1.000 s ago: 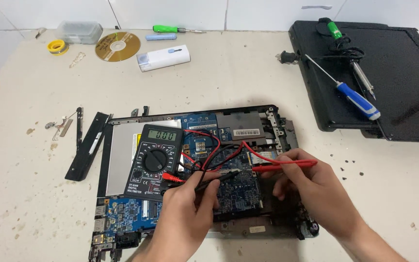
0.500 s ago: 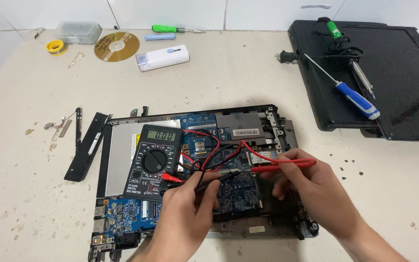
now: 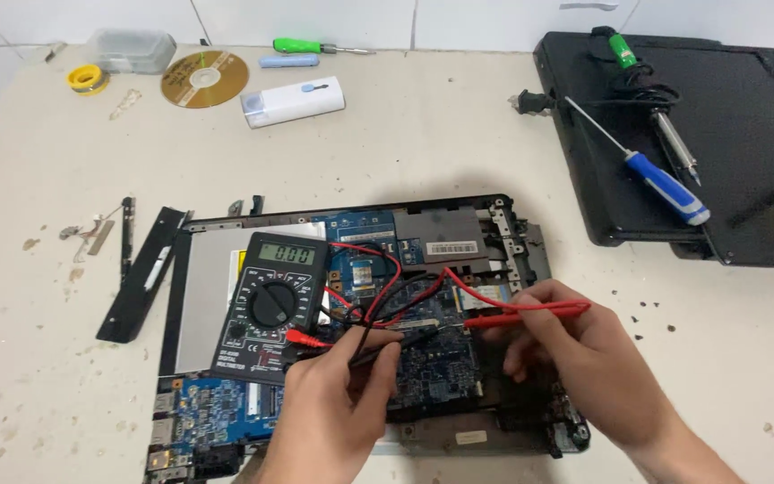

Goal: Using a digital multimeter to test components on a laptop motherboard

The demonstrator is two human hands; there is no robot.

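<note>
An opened laptop base lies on the table with its blue circuit board bare. A black multimeter rests on its left part, with red and black leads curling across the board. My left hand pinches the black probe, tip pointing right onto the board. My right hand grips the red probe, which lies flat with its tip pointing left toward the board's middle.
A black laptop lid at the back right carries a blue-handled screwdriver and a green-handled soldering iron. At the back left lie a disc, a white box, a green screwdriver and a yellow tape roll. Black trim strips lie left.
Both hands hold the probes in almost the same place; the view has barely shifted.
</note>
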